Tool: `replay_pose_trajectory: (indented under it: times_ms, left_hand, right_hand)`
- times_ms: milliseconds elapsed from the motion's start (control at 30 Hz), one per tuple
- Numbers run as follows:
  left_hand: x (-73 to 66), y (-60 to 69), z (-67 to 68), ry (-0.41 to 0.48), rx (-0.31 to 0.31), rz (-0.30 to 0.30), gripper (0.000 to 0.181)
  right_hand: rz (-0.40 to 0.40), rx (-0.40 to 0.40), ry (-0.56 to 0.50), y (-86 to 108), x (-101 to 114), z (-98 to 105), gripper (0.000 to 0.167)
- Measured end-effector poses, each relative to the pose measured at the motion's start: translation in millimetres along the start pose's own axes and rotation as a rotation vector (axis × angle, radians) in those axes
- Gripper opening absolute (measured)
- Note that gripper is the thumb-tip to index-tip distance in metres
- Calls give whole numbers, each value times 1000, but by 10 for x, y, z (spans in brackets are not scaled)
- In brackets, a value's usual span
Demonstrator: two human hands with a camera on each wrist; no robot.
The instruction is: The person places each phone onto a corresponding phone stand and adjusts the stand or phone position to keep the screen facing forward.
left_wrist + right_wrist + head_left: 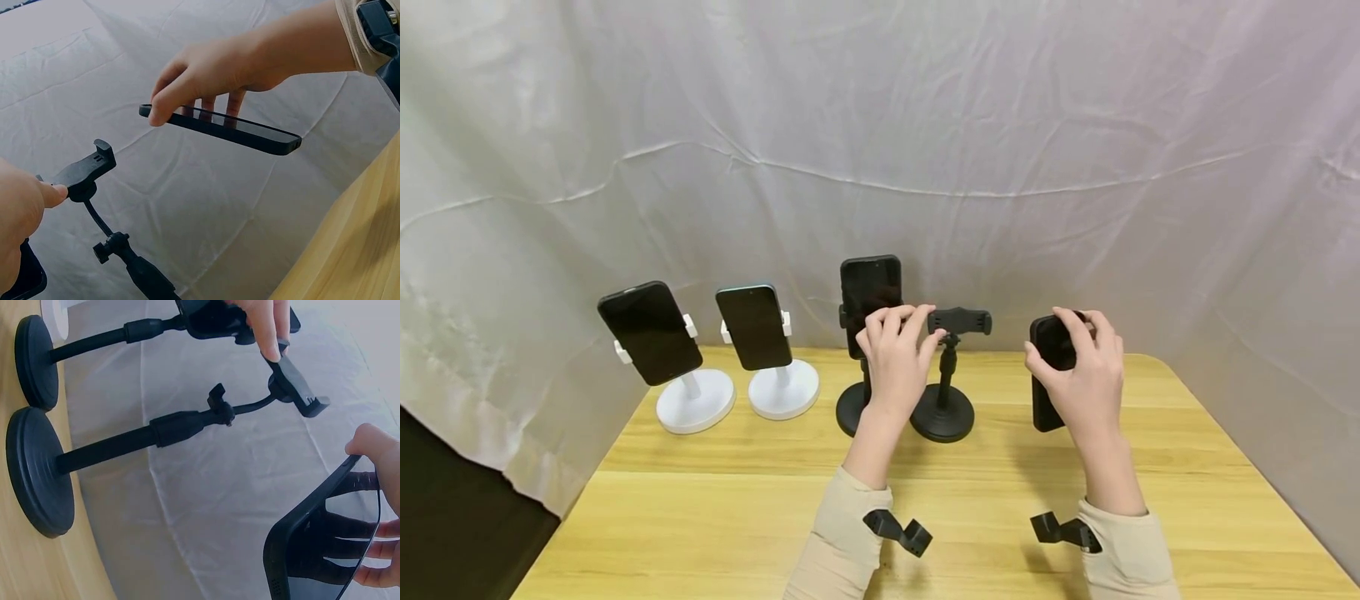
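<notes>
My left hand [895, 362] pinches the near end of the clamp [961, 321] on a black phone stand [944, 408]. In the left wrist view the thumb lies on that end of the clamp, and its other end stands free. Off to the right, my right hand [1088, 379] grips a black smartphone [1047, 408] by its edges, thumb on one side and fingers on the other. The phone is raised in the air, apart from the stand, as the right wrist view also shows. Right behind my left hand, another black stand [850, 410] bears a dark phone [871, 287].
On the left, two white stands [696, 408] each hold a phone, one a black phone [651, 333], the other a blue-edged phone [751, 327]. All stands are on a wooden table [715, 517]. A pale curtain [880, 125] hangs behind it.
</notes>
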State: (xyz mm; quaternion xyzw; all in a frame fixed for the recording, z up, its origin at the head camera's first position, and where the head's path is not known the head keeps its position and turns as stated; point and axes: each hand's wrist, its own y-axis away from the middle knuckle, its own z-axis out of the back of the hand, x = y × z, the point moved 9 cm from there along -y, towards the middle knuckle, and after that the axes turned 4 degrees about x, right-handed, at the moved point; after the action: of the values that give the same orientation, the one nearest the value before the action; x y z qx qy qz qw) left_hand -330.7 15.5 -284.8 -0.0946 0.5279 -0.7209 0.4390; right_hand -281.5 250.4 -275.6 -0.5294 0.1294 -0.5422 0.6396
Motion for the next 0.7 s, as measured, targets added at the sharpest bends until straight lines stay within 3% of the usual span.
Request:
replay_pose_trajectory:
  times_ms: [433, 700]
  left_hand:
    - [10, 14, -19, 6, 8, 14, 31]
    - [-13, 1, -4, 6, 5, 4, 30]
  right_hand:
    - [113, -40, -44, -16, 228, -22, 49]
    - [110, -48, -93, -38, 362, -76, 50]
